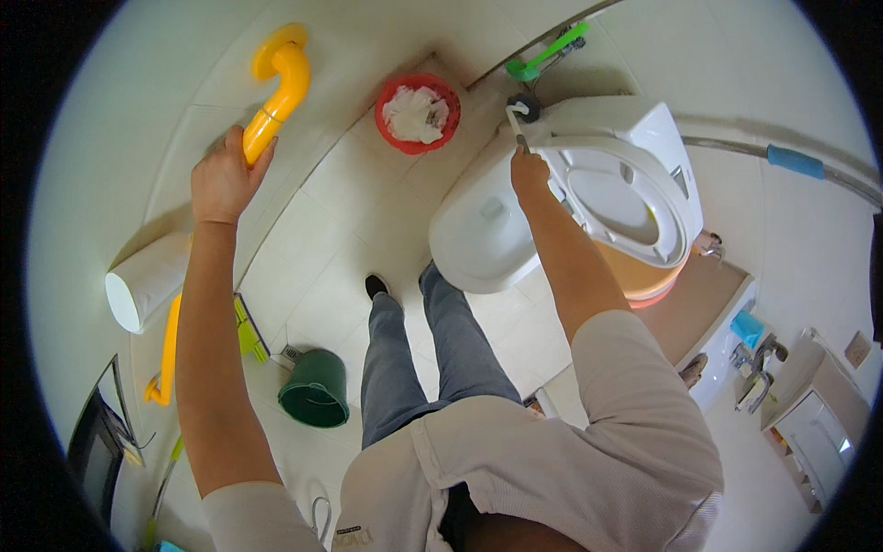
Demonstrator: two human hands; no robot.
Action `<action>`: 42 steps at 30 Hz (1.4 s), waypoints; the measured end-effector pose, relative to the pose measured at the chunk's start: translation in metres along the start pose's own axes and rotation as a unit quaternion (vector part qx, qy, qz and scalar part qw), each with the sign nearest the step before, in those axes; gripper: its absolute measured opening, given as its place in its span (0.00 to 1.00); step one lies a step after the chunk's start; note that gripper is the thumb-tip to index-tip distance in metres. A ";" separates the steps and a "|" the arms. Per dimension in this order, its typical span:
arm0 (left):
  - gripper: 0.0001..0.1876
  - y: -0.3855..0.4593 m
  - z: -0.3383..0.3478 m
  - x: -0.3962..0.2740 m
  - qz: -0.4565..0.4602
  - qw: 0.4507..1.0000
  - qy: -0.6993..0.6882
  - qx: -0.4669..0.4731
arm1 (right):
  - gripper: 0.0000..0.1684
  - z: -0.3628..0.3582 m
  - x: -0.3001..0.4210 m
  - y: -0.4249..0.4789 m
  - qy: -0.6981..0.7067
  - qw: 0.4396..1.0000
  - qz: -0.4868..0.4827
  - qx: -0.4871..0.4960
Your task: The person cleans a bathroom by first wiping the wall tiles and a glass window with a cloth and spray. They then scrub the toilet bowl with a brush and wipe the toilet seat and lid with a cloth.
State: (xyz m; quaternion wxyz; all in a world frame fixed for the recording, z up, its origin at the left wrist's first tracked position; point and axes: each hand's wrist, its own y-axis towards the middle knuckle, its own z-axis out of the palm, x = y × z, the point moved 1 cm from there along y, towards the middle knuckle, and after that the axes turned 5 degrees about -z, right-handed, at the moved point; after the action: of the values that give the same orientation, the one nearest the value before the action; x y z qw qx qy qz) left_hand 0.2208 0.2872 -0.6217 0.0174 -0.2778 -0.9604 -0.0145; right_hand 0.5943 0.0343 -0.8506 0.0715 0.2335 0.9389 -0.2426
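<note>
On the left, my left hand point(226, 178) is closed around a yellow grab bar point(277, 96) fixed to the wall. My right hand point(530, 172) grips the grey handle end of a white toilet brush point(515, 123). Beyond that hand, the upper end of the brush meets a dark round holder or brush head point(526, 107); which of these it is cannot be told. Below and left of the hand lies the white toilet bowl point(476, 231), uncovered, with its seat and lid point(617, 200) raised against the tank.
A red waste bin point(419, 114) with white paper stands by the wall corner. A green bucket point(314, 388) is on the floor left of my legs. A green brush point(548, 52) hangs above the toilet. An orange basin point(638, 269) sits right of the toilet, near a sink point(721, 338).
</note>
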 end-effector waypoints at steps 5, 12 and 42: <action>0.21 -0.002 0.001 0.001 0.011 1.000 -0.002 -0.012 | 0.11 -0.019 -0.004 -0.017 -0.020 0.998 -0.064 0.015; 0.23 -0.005 -0.005 0.001 -0.007 1.000 -0.016 0.024 | 0.11 -0.121 -0.045 -0.055 -0.033 0.999 -0.029 0.008; 0.28 -0.002 0.007 0.000 0.024 1.000 0.005 -0.010 | 0.21 0.122 0.076 -0.321 0.686 0.630 0.360 0.048</action>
State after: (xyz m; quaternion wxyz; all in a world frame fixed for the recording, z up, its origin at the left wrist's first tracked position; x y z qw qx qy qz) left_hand 0.2191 0.2859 -0.6290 0.0195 -0.3009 -0.9531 -0.0246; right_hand 0.3782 -0.2426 -0.8405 -0.5232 0.6548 0.5454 -0.0122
